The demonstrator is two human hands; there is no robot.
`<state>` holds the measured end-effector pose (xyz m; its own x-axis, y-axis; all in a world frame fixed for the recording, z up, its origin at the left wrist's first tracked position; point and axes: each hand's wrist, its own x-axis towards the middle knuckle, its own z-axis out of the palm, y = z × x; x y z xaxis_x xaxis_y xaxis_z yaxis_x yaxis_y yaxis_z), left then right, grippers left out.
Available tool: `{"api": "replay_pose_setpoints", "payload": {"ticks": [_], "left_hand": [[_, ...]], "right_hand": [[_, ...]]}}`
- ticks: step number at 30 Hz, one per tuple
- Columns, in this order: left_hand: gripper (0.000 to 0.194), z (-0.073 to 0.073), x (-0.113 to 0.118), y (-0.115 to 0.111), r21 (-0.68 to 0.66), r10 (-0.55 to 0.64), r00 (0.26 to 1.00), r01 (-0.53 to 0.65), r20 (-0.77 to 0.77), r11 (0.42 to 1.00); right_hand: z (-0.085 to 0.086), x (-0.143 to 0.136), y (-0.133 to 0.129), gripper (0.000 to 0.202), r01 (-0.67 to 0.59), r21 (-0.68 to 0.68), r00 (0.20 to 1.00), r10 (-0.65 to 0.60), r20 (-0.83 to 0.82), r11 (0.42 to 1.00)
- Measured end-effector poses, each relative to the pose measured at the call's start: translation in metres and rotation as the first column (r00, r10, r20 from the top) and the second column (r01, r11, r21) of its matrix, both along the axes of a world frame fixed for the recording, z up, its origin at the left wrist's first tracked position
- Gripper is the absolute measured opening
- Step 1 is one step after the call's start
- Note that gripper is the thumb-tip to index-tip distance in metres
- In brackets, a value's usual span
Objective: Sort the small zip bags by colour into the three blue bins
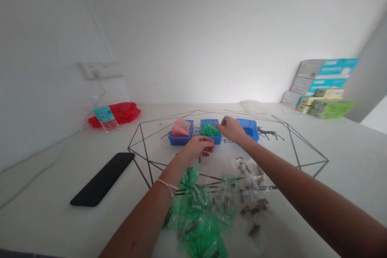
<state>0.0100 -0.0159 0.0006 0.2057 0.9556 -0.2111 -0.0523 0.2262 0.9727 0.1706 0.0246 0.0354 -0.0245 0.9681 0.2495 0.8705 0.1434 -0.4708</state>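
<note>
Here's your right hand (232, 128) at the middle blue box (217, 141), fingertips drawn close by its right rim, while your left hand (200, 147) curls loosely, part open, just in front; too blurred to tell what either grips. Inside sit green packets (209, 130), shiny and crinkled, towards the table's (347, 177) far edge. More spread in a loose heap (208, 236) towards the near edge.

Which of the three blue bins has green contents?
The middle bin, between the other two. The left bin holds something pink, and no green shows in the right bin.
</note>
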Motion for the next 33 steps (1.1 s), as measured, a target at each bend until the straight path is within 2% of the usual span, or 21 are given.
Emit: {"api": "replay_pose_setpoints", "payload": {"ticks": [1,2,4,6,7,9,12,13,16,18,20,22,24,27,29,31,33], "left_hand": [[0.019,0.0,0.0,0.0,0.003,0.007,1.0,-0.007,0.002,1.0],[0.019,0.001,0.0,0.0,0.007,0.015,1.0,-0.015,0.002,1.0],[0.017,0.002,-0.001,-0.001,0.017,0.025,1.0,-0.025,-0.004,1.0],[0.016,0.002,0.0,-0.002,0.026,0.026,0.999,-0.025,-0.019,0.999],[0.017,0.003,0.0,-0.002,0.028,0.026,0.999,-0.025,-0.027,0.999],[0.017,0.003,0.001,-0.003,0.028,0.029,0.999,-0.028,-0.038,0.999],[0.016,0.003,0.002,-0.003,0.026,0.027,0.998,-0.026,-0.051,0.999],[0.016,0.002,0.002,-0.003,0.027,0.025,0.998,-0.024,-0.055,0.999],[0.018,0.001,0.003,-0.002,0.028,0.02,0.997,-0.018,-0.069,0.999],[0.02,0.0,0.003,-0.002,0.029,0.015,0.997,-0.013,-0.072,0.999],[0.019,0.0,0.003,-0.002,0.029,0.008,0.998,-0.006,-0.068,1.0],[0.017,0.0,0.004,-0.002,0.024,0.002,0.999,-0.001,-0.054,1.0],[0.016,0.001,0.004,-0.003,0.013,-0.004,1.0,0.004,-0.028,1.0],[0.018,0.001,0.004,-0.003,-0.026,-0.022,0.999,0.022,0.033,0.999],[0.025,0.0,0.003,-0.003,-0.084,-0.068,0.996,0.072,0.058,0.994],[0.03,-0.002,0.003,-0.004,-0.109,-0.155,0.986,0.161,0.066,0.981],[0.031,-0.005,0.002,-0.004,-0.09,-0.221,0.973,0.227,0.064,0.97]], "right_hand": [[0.001,0.001,-0.013,0.018,-0.073,0.086,0.996,0.077,-0.042,0.994],[0.001,0.003,-0.028,0.015,-0.184,0.111,0.978,0.193,-0.074,0.977],[0.001,0.007,-0.059,0.016,-0.431,-0.005,0.897,0.427,-0.113,0.903],[-0.001,0.009,-0.092,0.018,-0.618,-0.173,0.786,0.609,-0.105,0.767],[-0.002,0.009,-0.108,0.023,-0.651,-0.226,0.755,0.649,-0.096,0.724],[-0.007,0.007,-0.136,0.037,-0.701,-0.243,0.704,0.706,-0.08,0.671],[-0.016,-0.002,-0.166,0.049,-0.806,-0.188,0.567,0.823,0.025,0.561],[-0.02,-0.005,-0.171,0.045,-0.824,-0.182,0.534,0.843,0.072,0.537],[-0.029,-0.011,-0.177,0.039,-0.824,-0.188,0.513,0.845,0.151,0.534],[-0.031,-0.009,-0.172,0.039,-0.805,-0.199,0.545,0.83,0.122,0.558],[-0.031,-0.003,-0.16,0.033,-0.767,-0.229,0.612,0.791,0.018,0.599],[-0.029,0.005,-0.142,0.024,-0.709,-0.282,0.698,0.7,-0.151,0.646],[-0.029,0.015,-0.12,0.017,-0.681,-0.282,0.728,0.583,-0.361,0.676],[-0.034,0.029,-0.087,0.026,-0.599,-0.235,0.646,0.288,-0.708,0.766],[-0.039,0.035,-0.073,0.02,-0.481,-0.22,0.491,0.053,-0.87,0.849],[-0.045,0.038,-0.066,0.017,-0.424,-0.256,0.342,-0.108,-0.933,0.869],[-0.049,0.039,-0.065,0.017,-0.429,-0.289,0.282,-0.177,-0.943,0.856]]}}
